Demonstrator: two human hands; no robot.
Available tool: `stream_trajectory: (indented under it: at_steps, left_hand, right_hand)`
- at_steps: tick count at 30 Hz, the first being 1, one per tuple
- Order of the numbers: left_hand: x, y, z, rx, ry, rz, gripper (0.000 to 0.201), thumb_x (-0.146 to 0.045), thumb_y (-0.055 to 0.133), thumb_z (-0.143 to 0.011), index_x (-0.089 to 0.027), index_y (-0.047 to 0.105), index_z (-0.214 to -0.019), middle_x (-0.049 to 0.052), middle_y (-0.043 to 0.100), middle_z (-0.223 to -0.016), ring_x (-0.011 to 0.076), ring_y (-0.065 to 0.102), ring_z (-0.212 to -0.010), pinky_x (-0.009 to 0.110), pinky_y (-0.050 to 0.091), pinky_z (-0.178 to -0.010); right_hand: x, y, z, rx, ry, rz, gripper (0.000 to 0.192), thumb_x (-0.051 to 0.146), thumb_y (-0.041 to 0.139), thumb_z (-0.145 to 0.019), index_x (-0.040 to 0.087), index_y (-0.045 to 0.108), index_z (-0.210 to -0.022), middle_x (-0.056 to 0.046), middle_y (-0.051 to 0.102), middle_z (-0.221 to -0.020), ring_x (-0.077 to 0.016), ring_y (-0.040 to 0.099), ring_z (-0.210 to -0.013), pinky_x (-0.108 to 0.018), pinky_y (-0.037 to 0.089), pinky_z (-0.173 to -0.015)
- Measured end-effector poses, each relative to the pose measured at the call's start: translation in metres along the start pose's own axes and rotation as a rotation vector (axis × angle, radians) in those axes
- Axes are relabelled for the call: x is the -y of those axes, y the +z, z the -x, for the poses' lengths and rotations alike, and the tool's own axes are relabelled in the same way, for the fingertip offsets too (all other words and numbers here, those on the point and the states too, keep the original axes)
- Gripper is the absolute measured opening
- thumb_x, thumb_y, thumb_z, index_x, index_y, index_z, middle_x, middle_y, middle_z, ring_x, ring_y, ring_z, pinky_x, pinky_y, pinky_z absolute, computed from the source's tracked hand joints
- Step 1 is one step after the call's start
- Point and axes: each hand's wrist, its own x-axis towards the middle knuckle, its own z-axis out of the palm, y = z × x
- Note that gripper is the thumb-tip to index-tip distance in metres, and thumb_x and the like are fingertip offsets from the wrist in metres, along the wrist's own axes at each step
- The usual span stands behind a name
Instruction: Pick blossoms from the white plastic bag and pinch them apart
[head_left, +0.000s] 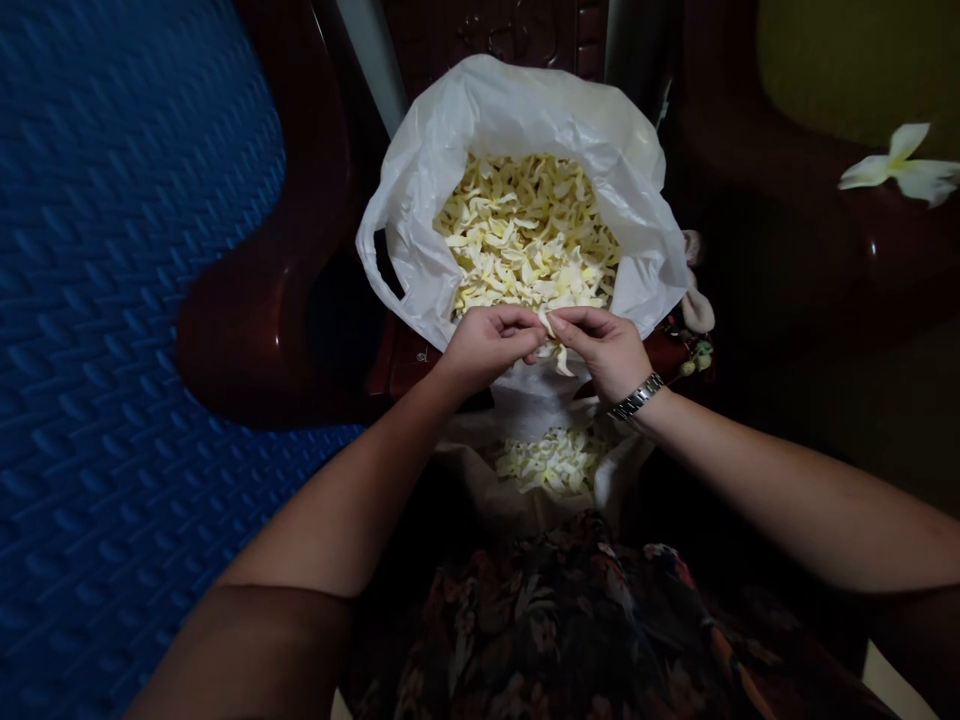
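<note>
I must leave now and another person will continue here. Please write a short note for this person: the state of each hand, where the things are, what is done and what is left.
Left hand: fingers pinched on the small pale yellow-white flower piece, held over the bag's near edge.
Right hand, with a metal wristwatch: its grip is on the same piece from the other side.
Big white plastic bag: open on the dark red wooden seat, holding many pale petals.
Smaller pile of petals: on a pale sheet in the lap.
One whole white flower lies at the far right.
Done: two heaps of petals. Left: the piece in hand; more I cannot tell.
</note>
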Motion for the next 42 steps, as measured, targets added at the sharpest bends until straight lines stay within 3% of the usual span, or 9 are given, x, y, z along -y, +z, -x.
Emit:
stream_trajectory:
  at_steps: [13, 28, 42]
  left_hand:
    - [0.0008, 0.0006, 0.0003, -0.019, 0.022, -0.042, 0.006, -0.018, 0.064, -0.075, -0.014, 0.069, -0.072, -0.003, 0.061, -0.053, 0.0065, 0.054, -0.048, 0.019, 0.04, -0.05]
    - [-0.0011, 0.0009, -0.0006, -0.035, -0.01, -0.036, 0.006, -0.016, 0.064, -0.071, -0.014, 0.068, -0.067, -0.003, 0.06, -0.05, 0.0064, 0.05, -0.046, 0.019, 0.039, -0.05]
    - [0.0074, 0.0022, -0.0023, -0.098, 0.04, -0.021, 0.007, -0.019, 0.065, -0.068, -0.014, 0.068, -0.064, -0.003, 0.058, -0.049, 0.0057, 0.049, -0.046, 0.019, 0.037, -0.049]
  right_hand:
    - [-0.0011, 0.0001, 0.0011, 0.01, -0.035, 0.015, 0.029, 0.046, 0.086, -0.071, 0.022, 0.079, -0.086, -0.004, 0.079, -0.092, -0.0192, 0.071, -0.089, -0.04, 0.056, -0.09]
    - [0.0015, 0.0017, 0.0027, 0.032, -0.015, -0.019, 0.034, 0.051, 0.088, -0.067, 0.022, 0.08, -0.085, -0.003, 0.079, -0.09, -0.0194, 0.07, -0.087, -0.04, 0.055, -0.091]
    - [-0.0021, 0.0027, 0.0016, 0.08, -0.006, -0.046, 0.036, 0.05, 0.088, -0.068, 0.022, 0.079, -0.089, -0.004, 0.078, -0.093, -0.018, 0.069, -0.087, -0.038, 0.055, -0.088]
